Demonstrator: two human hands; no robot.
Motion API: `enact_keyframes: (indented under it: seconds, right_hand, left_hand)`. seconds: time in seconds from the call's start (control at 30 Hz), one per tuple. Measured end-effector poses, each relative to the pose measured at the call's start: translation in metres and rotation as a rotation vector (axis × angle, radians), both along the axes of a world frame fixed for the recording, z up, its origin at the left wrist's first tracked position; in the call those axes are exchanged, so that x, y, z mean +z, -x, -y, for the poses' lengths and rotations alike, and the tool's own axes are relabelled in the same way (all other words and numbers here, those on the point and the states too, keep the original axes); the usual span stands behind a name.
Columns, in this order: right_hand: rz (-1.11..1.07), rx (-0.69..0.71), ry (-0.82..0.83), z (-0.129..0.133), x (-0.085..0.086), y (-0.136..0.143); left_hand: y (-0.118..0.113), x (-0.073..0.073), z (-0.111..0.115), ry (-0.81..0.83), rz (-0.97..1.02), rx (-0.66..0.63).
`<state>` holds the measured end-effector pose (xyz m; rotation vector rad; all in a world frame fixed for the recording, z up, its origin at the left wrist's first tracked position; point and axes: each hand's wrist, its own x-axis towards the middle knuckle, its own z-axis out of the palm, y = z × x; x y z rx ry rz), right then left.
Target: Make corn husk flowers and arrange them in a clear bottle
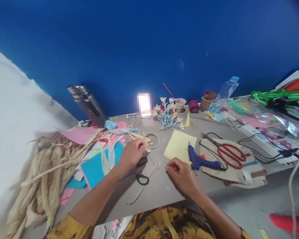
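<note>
My left hand is closed in a pinch beside a roll of tape, with a small pale yellow piece at its fingertips. Black-handled scissors lie partly under that wrist, their blades mostly hidden. Low over the grey table, my right hand has its fingers curled; whatever they hold is too small to make out. Near it are a yellow paper sheet and a blue glue gun. Pale flowers on blue stems stand behind the tape.
Dried husks, coloured paper and a dark flask are at left. Red-handled scissors lie on a folded cloth at right, near a power strip, cables and a plastic bottle.
</note>
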<state>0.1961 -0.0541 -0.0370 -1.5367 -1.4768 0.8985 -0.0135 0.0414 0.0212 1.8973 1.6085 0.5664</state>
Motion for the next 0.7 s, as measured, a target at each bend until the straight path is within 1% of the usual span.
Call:
enact_keyframes:
  seconds: [0.03, 0.1, 0.2, 0.27, 0.33, 0.4, 0.5, 0.6, 0.7]
  right_hand:
    - [0.025, 0.001, -0.027, 0.001, -0.003, 0.0]
    - [0.06, -0.004, -0.075, 0.002, -0.007, 0.0]
    - [0.089, -0.013, -0.119, 0.002, -0.01, 0.0]
    - [0.111, -0.012, -0.143, 0.003, -0.011, 0.0]
    - [0.137, -0.004, -0.164, 0.003, -0.013, 0.0]
    - [0.156, 0.0, -0.17, 0.003, -0.015, 0.001]
    - [0.177, -0.01, -0.176, 0.004, -0.019, 0.003]
    - [0.197, -0.01, -0.168, 0.005, -0.023, 0.004]
    - [0.211, -0.007, -0.163, 0.007, -0.027, 0.004]
  left_hand:
    - [0.002, 0.0, -0.002, -0.07, -0.073, -0.008]
    - [0.005, -0.004, -0.005, -0.197, -0.148, -0.051]
    - [0.006, -0.02, -0.011, -0.318, -0.218, -0.157]
    - [0.008, -0.033, -0.015, -0.369, -0.28, -0.211]
    - [0.009, -0.043, -0.017, -0.427, -0.294, -0.226]
    - [0.011, -0.05, -0.019, -0.502, -0.277, -0.209]
    - [0.014, -0.055, -0.019, -0.643, -0.242, -0.179]
    - [0.019, -0.055, -0.019, -0.819, -0.199, -0.191]
    - [0.023, -0.054, -0.019, -0.905, -0.147, -0.182]
